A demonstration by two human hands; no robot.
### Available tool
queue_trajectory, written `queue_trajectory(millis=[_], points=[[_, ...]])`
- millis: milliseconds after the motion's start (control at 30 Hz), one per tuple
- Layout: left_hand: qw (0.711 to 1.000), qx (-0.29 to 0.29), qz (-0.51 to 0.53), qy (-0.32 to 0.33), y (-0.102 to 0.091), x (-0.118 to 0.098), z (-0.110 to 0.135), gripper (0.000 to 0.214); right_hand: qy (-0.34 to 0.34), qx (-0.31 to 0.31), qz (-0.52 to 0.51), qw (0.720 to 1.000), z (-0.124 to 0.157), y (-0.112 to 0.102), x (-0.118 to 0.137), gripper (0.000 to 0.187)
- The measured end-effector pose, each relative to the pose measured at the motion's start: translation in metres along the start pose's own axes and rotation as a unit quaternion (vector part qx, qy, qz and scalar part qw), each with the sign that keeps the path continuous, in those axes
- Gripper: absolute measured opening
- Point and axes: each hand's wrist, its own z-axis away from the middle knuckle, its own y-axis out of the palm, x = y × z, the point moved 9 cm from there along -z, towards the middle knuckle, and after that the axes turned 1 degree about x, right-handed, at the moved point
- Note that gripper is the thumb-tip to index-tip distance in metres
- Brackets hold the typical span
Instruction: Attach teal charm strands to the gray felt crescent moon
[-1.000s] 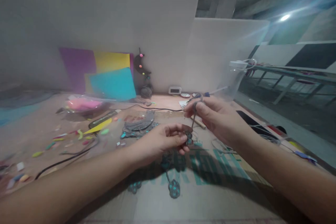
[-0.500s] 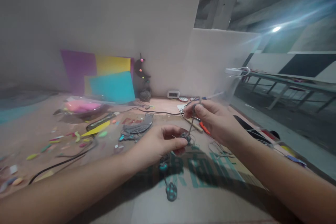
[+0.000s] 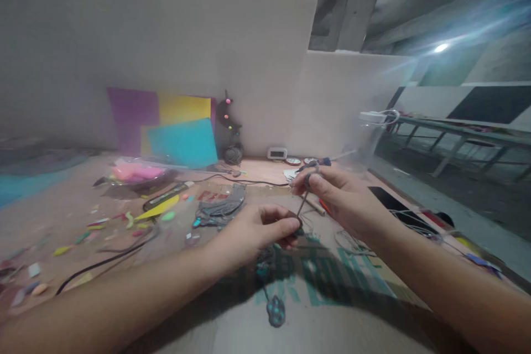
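My left hand [image 3: 271,227] is closed, thumb and fingers pinching a small dark grey lump [image 3: 299,227]. A thin grey cord [image 3: 303,203] runs up from there, pulled straight, to my right hand [image 3: 326,185]. That hand pinches the cord's upper part between thumb and fingers, and a bit of it loops above. Below my left hand a grey clump with turquoise specks [image 3: 263,268] hangs or lies. From it a strand leads down to a rounded dark grey piece with turquoise dots [image 3: 276,311]. Whether this piece touches the cardboard [image 3: 232,321] I cannot tell.
A grey crescent piece [image 3: 222,202] lies beyond my left hand. Clay scraps [image 3: 95,227] and a utility knife [image 3: 166,196] are at left. Coloured sheets [image 3: 180,141], a hanging moon ornament [image 3: 227,113] and a small clock [image 3: 276,153] stand at the back. A black phone-like slab [image 3: 385,202] is at right.
The view has shifted slightly, so everything sits a little lower and further right. Both hands keep their pinch, the cord still taut between them; the lump at my left fingertips looks turned or more covered.
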Motion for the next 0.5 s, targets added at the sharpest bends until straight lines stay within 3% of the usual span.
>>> queue_trajectory(millis=[500], points=[[1.000,-0.005,0.015,-0.008,-0.0002,0.0012,-0.0023,0.038,0.013,0.009,0.020,1.000,-0.0018,0.0009,0.0000,0.023]])
